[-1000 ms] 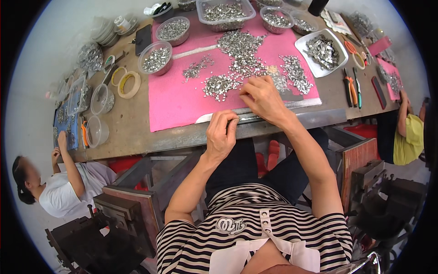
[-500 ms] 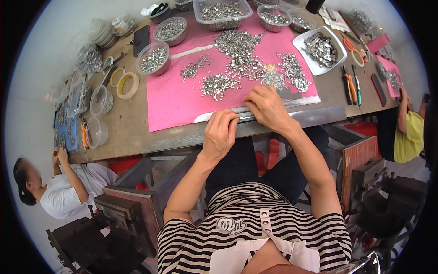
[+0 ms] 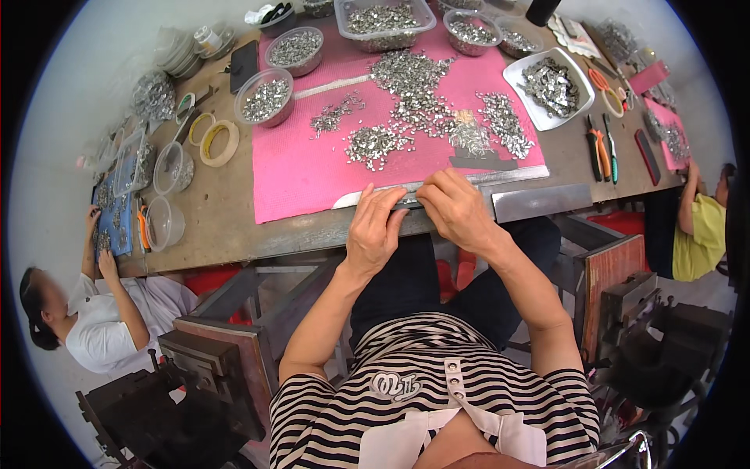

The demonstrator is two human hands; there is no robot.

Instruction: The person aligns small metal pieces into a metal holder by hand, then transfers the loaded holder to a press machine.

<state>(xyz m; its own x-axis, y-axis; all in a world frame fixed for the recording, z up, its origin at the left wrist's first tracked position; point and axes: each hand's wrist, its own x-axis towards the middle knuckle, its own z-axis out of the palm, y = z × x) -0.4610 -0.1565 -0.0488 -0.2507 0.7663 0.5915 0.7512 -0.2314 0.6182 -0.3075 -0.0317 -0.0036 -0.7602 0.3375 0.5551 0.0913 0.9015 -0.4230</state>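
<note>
At the near edge of the pink cloth (image 3: pixel 289 184) my two hands almost meet. My left hand (image 3: pixel 375 230) is closed, its fingers reaching over a small dark and silvery thing (image 3: pixel 408 201) at the table edge. Thumb and fingers of my right hand (image 3: pixel 457 209) pinch at the other end of it; its kind is too small and covered to name. Beyond my hands lie a heap of small silver metal pieces (image 3: pixel 410 82), a smaller pile (image 3: pixel 373 146) and a bundle of thin pale strips (image 3: pixel 469 139). A flat dark grey strip (image 3: pixel 484 164) rests beside my right hand.
Plastic tubs (image 3: pixel 266 117) of metal pieces line the far side. A white bowl (image 3: pixel 517 76) of pieces, orange-handled pliers (image 3: pixel 600 156) and a red bar (image 3: pixel 647 156) are at right. Tape rolls (image 3: pixel 221 144) lie at left. Other people sit on both sides.
My right hand has moved down and slightly left, nearer my left hand, uncovering the grey strip. My left fingers have straightened somewhat. The person at left has moved their hands apart.
</note>
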